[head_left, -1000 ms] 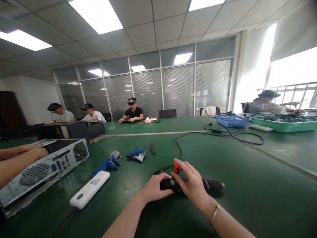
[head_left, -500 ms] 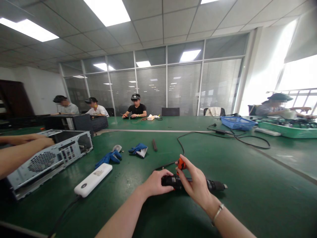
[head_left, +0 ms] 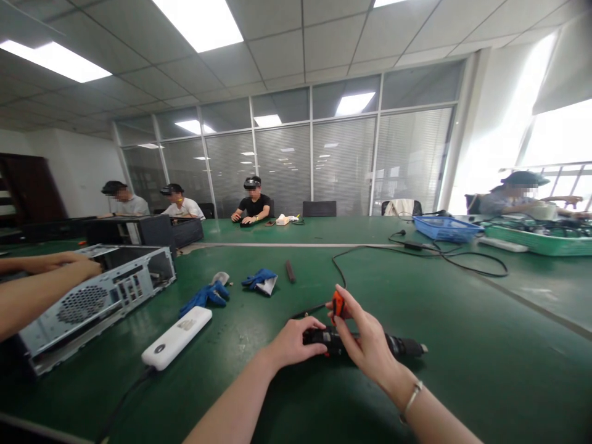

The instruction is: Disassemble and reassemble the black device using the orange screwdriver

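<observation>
- Orange piece [head_left: 338,303]: pinched between the right hand's [head_left: 370,345] thumb and fingers, above the black tool [head_left: 404,346]; whether the two join, I cannot tell.
- Left hand [head_left: 293,342]: thumb and fingers curl round the tool's left end.
- Tool: lies on the green table [head_left: 472,370], tip to the right.
- White box [head_left: 178,339]: left of the left hand, near a blue glove [head_left: 210,296].

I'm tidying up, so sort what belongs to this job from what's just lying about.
In the job:
black power tool, in the left hand
orange piece, in the right hand

Lying about:
blue gloves
dark bar
blue plastic basket
</observation>
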Tool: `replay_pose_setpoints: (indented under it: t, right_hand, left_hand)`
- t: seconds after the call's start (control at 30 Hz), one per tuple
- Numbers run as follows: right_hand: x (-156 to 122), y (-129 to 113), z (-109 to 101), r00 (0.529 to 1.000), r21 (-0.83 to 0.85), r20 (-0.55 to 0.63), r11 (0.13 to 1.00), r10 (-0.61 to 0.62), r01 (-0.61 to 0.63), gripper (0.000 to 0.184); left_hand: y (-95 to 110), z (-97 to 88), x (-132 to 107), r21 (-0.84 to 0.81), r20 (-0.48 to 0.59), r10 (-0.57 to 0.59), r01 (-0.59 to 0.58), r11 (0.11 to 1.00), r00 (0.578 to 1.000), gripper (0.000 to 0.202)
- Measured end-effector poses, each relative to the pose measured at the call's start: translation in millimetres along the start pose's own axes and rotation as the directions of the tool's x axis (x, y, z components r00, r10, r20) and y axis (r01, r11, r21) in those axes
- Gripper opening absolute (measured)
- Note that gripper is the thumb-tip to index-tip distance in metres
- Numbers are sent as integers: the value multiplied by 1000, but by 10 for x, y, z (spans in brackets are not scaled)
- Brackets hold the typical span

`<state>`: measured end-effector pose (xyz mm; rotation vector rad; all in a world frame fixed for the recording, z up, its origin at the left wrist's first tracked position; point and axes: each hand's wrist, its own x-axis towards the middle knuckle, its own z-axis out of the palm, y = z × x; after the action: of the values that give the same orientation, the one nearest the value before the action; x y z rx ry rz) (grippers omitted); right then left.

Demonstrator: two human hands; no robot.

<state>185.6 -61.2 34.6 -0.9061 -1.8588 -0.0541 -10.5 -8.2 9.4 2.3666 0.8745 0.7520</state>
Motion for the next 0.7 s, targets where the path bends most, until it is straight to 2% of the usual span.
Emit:
replay_pose_setpoints:
  t: [0.1, 0.2, 0.3, 0.43, 0.53, 0.7]
  right_hand:
    - [0, 19, 14, 1000, -1, -19, 1000, -15, 15, 53]
    - [15, 83, 33, 983, 18, -181, 999, 46, -43, 50]
    - [30, 162, 44, 926, 107, -329, 982, 185, -158, 53]
    - [28, 240, 79, 901, 232, -304, 941, 311, -247, 58]
    - [26, 244, 105, 900, 274, -275, 925, 338, -264, 58]
    - [23, 210, 93, 883, 271, -321, 926, 344, -262, 62]
  left_hand:
    - [4, 0, 7, -9, 5, -11, 11, 1000, 1000, 34]
    - [4, 2, 10, 4, 8, -37, 37, 999, 999, 36]
    - [1, 5, 9, 16, 2, -58, 58, 998, 998, 39]
    - [-1, 6, 6, 2, -11, -45, 45, 999, 999, 39]
    - [-6, 9, 1, 3, -11, -58, 58, 998, 998, 40]
    - [-37, 28, -11, 21, -16, -58, 58, 998, 998, 42]
